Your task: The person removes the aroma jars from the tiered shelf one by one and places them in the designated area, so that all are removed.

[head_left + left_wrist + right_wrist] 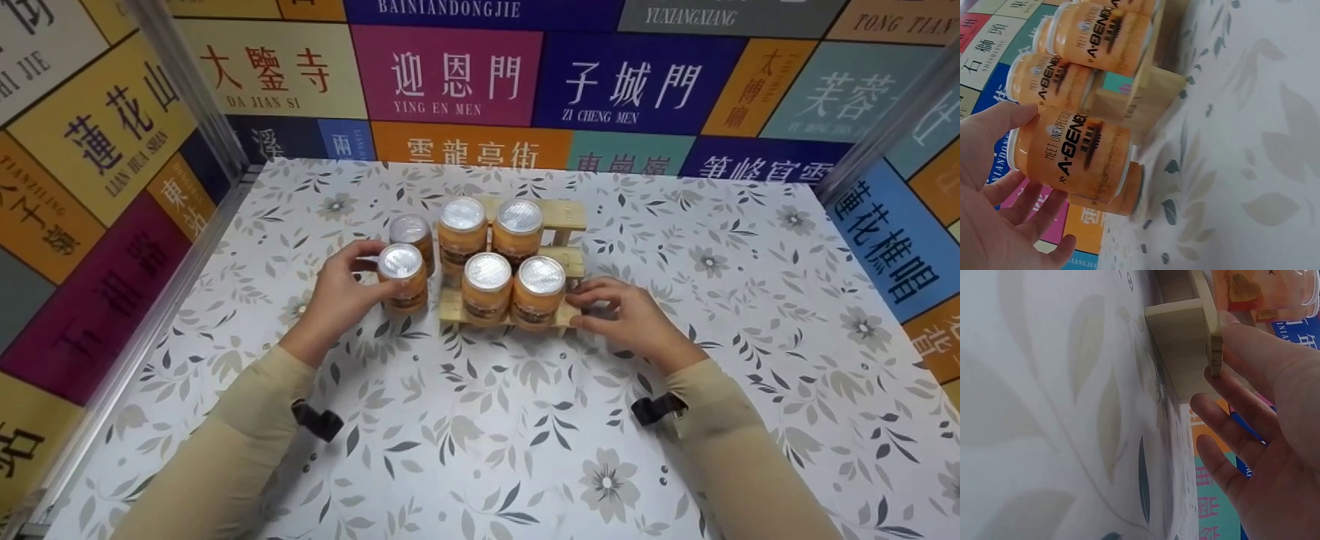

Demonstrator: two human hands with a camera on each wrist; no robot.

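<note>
Over my feed, left hand [341,292] grasps near can [406,283], left of rack [568,215], far can [412,227] behind it; right hand [626,313] pinches rack's near right end; four cans [488,289] on rack.

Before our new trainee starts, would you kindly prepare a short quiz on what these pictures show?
1. How many orange cans show in the head view?
2. True or false: the right grip is touching the wooden rack.
3. In the head view, the can held by the left grip is:
A) right of the rack
B) left of the rack
C) on the rack's top step

Key: 1. Six. 2. True; it is at the rack's right end. 3. B.
</note>
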